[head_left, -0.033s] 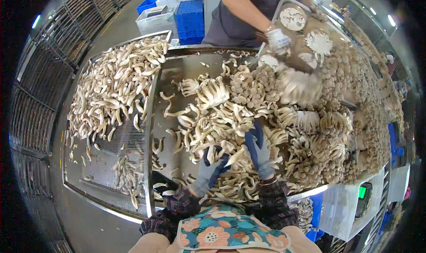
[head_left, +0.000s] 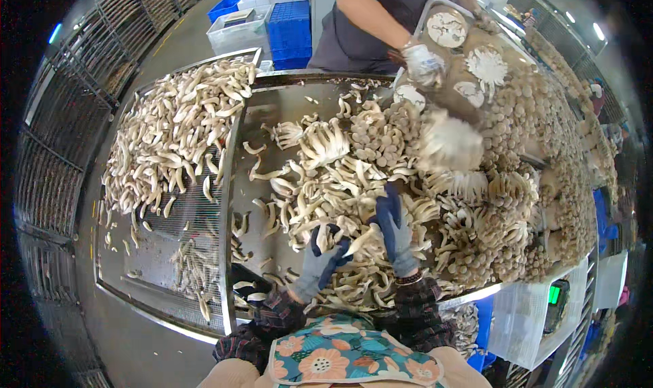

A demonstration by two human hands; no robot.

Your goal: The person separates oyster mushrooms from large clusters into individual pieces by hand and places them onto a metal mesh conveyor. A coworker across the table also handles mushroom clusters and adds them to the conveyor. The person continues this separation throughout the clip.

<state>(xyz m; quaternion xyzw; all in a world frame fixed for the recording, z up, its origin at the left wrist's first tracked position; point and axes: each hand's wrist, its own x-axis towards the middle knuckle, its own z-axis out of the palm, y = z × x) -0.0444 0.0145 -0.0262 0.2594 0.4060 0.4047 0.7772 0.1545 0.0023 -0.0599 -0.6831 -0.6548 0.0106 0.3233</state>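
Observation:
Both my hands wear grey gloves with dark blue fingers, low over a heap of loose pale mushrooms (head_left: 350, 184) on a metal table. My left hand (head_left: 323, 257) is curled round a mushroom (head_left: 325, 237), its stem partly hidden by the fingers. My right hand (head_left: 394, 230) lies along the heap with fingers stretched forward and thumb apart. A pale mushroom (head_left: 368, 241) sits between the two hands, close to the right palm. Just beyond are mushroom clusters (head_left: 325, 144) with stems still joined, and a brown-capped cluster (head_left: 386, 138).
Left, a mesh-bottomed tray (head_left: 226, 252) bears many single mushrooms. Across the table a co-worker's gloved hand (head_left: 424, 63) is near a blurred cluster (head_left: 449, 142) and a tray (head_left: 423, 22) with white mushroom bases. Clusters (head_left: 558, 129) are piled right. A clear bin (head_left: 520, 327) stands near right.
The blurred cluster by the co-worker has turned and shows more of its white side. My hands have hardly moved.

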